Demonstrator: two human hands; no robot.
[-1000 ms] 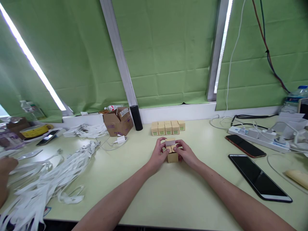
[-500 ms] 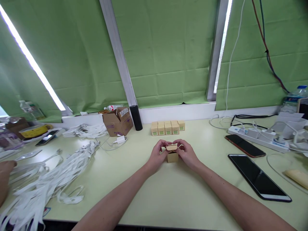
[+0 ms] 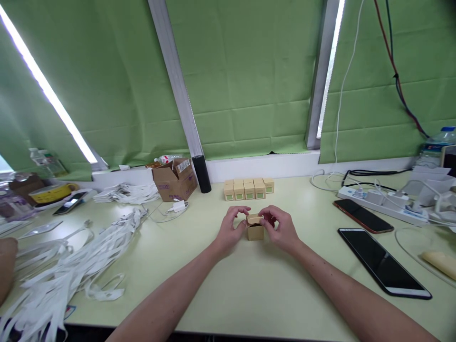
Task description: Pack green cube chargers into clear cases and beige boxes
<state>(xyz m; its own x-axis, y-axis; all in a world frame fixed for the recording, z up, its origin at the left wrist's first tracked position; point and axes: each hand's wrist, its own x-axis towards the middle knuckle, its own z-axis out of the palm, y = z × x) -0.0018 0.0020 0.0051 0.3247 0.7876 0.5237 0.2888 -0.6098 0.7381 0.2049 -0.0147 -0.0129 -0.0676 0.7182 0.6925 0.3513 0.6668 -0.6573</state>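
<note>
A small brown cardboard box [image 3: 255, 232] stands on the table between my hands, its lid flap tilted partly up over a dark gap. From the right, my right hand [image 3: 281, 228] pinches the edge of the lid with thumb and fingers. My left hand [image 3: 231, 228] is at the box's left side, thumb and fingers spread apart, the thumb tip close to the box edge; whether it touches is too small to tell. Behind them, several similar small boxes [image 3: 244, 189] with green-and-white labels stand in a row.
Two phones [image 3: 383, 261] and a white power strip [image 3: 383, 204] lie to the right. At left are a heap of white straps [image 3: 78, 256], a larger carton [image 3: 175, 180], a black cylinder [image 3: 201, 175] and a white charger [image 3: 178, 206]. Another person's hand [image 3: 7, 266] shows at the left edge.
My left hand has drawn slightly left, its fingers coming off the lid. The lid flap has tipped lower, and my right fingers have shifted on its right edge.
</note>
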